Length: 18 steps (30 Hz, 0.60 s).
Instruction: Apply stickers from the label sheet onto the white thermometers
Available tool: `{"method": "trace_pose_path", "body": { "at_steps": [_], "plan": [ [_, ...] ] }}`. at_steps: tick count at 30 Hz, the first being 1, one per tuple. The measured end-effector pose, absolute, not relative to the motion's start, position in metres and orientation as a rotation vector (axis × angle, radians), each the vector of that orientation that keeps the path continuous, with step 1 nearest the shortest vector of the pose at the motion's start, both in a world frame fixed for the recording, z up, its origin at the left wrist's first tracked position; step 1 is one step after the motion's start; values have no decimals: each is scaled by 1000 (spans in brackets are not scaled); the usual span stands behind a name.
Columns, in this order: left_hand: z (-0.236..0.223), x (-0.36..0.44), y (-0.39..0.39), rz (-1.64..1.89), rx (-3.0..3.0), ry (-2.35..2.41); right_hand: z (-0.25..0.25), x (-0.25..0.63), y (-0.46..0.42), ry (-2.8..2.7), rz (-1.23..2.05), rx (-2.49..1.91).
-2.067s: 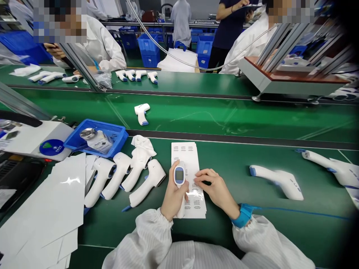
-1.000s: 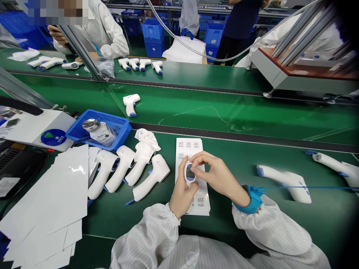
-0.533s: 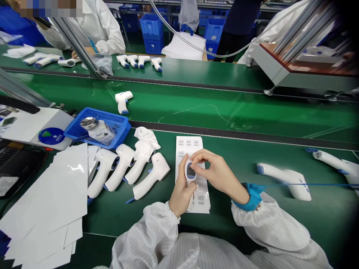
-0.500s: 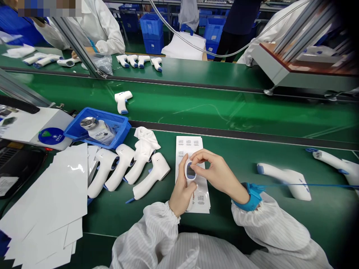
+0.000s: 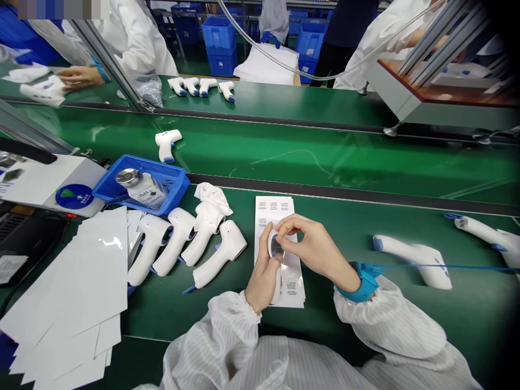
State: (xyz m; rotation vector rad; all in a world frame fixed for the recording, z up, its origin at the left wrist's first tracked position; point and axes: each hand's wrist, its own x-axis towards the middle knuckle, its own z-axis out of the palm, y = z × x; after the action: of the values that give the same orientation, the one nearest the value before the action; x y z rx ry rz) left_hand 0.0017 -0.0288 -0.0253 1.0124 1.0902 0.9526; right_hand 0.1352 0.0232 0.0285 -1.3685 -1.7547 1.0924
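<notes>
My left hand [image 5: 263, 276] grips the thermometer [image 5: 275, 254] upright over the label sheet [image 5: 274, 210]. My right hand [image 5: 314, 250] pinches at its screen. 4 more thermometers [image 5: 184, 246] lie left on the bench [image 5: 365, 222].

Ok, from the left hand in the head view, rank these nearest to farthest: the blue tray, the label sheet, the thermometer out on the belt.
1. label sheet: directly under the left hand.
2. blue tray: up and to the left, holding a bottle.
3. thermometer on the belt: beyond the tray, on the moving belt.
</notes>
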Motion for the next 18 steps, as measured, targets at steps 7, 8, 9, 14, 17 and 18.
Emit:
{"method": "trace_pose_path", "body": {
  "at_steps": [7,8,9,14,17,18],
  "plan": [
    [-26,1,-30,942,1031,1101,27,133,25,-1791,1039,-1401],
    [-25,1,-30,939,1031,1100,27,133,25,-1792,1040,-1403],
    [-25,2,-30,939,1033,1101,27,133,25,-1793,1041,-1404],
    [-19,5,-27,962,927,1090,29,131,24,-1826,1031,-1424],
    [-13,7,-23,969,822,1110,28,132,23,-1810,1044,-1442],
    [-10,7,-22,981,823,1130,27,133,22,-1770,1075,-1440]
  ]
}}
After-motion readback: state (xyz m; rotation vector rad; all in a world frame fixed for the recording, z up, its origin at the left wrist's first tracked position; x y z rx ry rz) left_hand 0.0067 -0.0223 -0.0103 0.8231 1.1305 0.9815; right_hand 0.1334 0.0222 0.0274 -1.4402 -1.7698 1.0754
